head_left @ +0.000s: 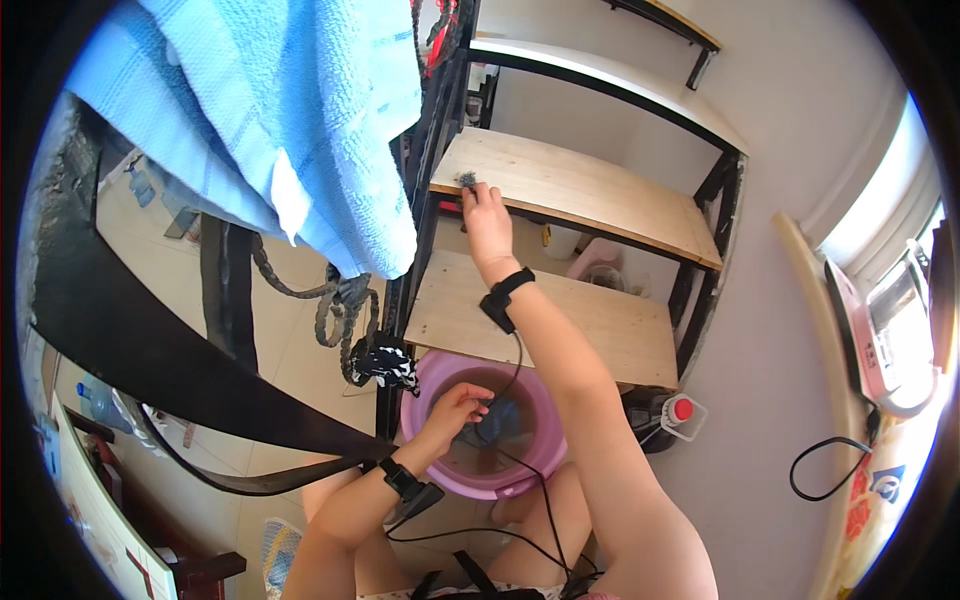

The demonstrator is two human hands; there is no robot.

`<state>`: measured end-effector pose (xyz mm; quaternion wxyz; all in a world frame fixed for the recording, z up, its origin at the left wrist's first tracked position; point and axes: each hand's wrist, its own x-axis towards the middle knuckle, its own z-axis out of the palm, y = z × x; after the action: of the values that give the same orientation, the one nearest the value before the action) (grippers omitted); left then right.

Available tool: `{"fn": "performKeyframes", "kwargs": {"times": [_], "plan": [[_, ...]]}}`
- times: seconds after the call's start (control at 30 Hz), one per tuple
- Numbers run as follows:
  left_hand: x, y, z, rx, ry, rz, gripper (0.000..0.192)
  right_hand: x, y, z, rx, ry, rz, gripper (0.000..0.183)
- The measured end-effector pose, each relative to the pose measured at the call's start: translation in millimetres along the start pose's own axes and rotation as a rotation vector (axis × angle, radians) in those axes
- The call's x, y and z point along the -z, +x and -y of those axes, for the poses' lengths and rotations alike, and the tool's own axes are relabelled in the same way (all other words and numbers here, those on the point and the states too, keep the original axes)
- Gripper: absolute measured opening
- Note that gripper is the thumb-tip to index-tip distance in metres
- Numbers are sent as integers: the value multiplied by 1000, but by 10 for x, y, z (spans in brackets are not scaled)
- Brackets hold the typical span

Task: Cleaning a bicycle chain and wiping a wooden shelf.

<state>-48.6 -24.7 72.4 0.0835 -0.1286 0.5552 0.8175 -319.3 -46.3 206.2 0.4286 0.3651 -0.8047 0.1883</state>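
Observation:
At the left end of a wooden shelf board point(577, 187), my right hand point(484, 214) has its fingertips on a small grey scouring ball point(468, 179) near the board's front edge. Whether the fingers grip the ball is hard to tell. My left hand point(459, 411) is held above a pink plastic basin point(551, 450) of murky water, fingers loosely curled and apart, with nothing seen in it. A dark bluish cloth point(499, 424) lies in the water. Below the upper board is a lower wooden board point(600, 330), partly behind my right forearm. Both wrists wear black bands with cables.
A light blue towel point(300, 112) hangs at upper left beside the black metal frame point(424, 150). Braided cords point(337, 300) dangle under it. A dark bottle with a red cap point(682, 409) stands right of the basin. Black cables point(551, 510) cross my lap.

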Motion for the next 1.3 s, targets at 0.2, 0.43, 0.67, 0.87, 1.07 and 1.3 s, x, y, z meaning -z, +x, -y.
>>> {"fn": "performKeyframes", "kwargs": {"times": [0.2,0.43,0.67,0.87,1.07,1.3], "plan": [[-7,-58,-103,-60,5,1,23,319,-127,-677,98,-158,4,10],[-55,-87,-63,-61,42,54,21,1206,-669,-1977,-58,-313,122,12],[-159,-161,-89,-67,151,162,19,2131,-1077,-3002,-524,-522,227,17],[-270,-226,-139,-70,175,201,18,1998,-1064,-3034,-352,-478,160,27],[-337,-199,-138,-90,148,239,19,1612,-866,-2479,-540,-3,87,19],[-98,-88,148,7,186,161,18,1306,-732,-2074,-187,-270,49,17]]}}
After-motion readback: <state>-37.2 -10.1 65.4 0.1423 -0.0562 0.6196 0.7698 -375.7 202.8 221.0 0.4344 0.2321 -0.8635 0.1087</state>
